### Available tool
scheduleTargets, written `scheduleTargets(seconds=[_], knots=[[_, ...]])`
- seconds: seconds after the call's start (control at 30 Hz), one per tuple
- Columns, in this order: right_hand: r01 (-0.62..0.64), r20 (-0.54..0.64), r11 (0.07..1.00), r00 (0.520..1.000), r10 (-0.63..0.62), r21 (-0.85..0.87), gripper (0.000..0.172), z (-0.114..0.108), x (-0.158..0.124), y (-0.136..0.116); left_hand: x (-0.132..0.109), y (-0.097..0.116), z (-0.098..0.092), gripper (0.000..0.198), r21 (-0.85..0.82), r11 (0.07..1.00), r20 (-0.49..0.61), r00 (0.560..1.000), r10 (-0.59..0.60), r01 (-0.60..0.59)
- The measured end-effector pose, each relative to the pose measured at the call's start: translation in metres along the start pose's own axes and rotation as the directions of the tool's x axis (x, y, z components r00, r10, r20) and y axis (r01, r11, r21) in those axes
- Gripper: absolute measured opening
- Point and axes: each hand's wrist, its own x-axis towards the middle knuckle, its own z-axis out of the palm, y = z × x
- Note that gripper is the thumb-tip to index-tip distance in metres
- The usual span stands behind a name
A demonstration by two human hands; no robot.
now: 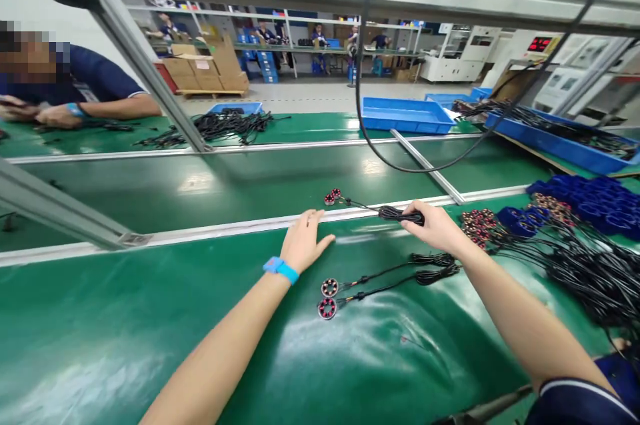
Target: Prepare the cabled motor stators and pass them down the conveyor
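Observation:
My right hand [430, 226] is closed around a coiled black cable [393, 213], held above the white rail. From the coil a thin lead runs left to a pair of small ring-shaped copper-wound parts [333, 196], red and black. My left hand [303, 238], with a blue wristband, rests near the rail with fingers stretched, holding nothing. Between my arms, two more rings with red and copper windings, an upper ring [329, 287] and a lower ring [327, 308], lie on the green mat [390, 351]. Their leads end in bundled black cables [435, 273] by my right forearm.
On the right sit piled wound rings [477, 226], blue ring-like parts [590, 201] and a heap of black cables [595, 278]. Blue trays [407, 117] stand beyond the rails. A black cable loop [361, 98] hangs ahead. A co-worker [100, 81] sits at the far left.

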Motion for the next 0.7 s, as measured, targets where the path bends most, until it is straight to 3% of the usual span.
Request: scheduleTargets(seconds=[0.13, 0.27, 0.53, 0.7], knots=[[-0.112, 0.009, 0.990, 0.994, 0.112, 0.085, 0.022, -0.006, -0.033, 0.022, 0.076, 0.011, 0.016, 0.066, 0.074, 0.997, 0.102, 0.995, 0.005, -0.013], [-0.162, -0.003, 0.976, 0.986, 0.165, 0.144, 0.023, -0.006, -0.046, 0.042, 0.123, 0.022, 0.025, 0.050, 0.096, 0.992, 0.197, 0.978, 0.065, -0.085], [-0.259, 0.007, 0.942, 0.965, 0.264, 0.213, 0.032, -0.007, -0.046, 0.079, 0.158, 0.032, 0.025, 0.045, 0.130, 0.959, 0.407, 0.895, 0.181, -0.253], [-0.268, -0.001, 0.943, 0.962, 0.273, 0.197, 0.032, -0.002, -0.046, 0.098, 0.160, 0.046, 0.015, 0.041, 0.203, 0.944, 0.425, 0.892, 0.156, -0.261]])
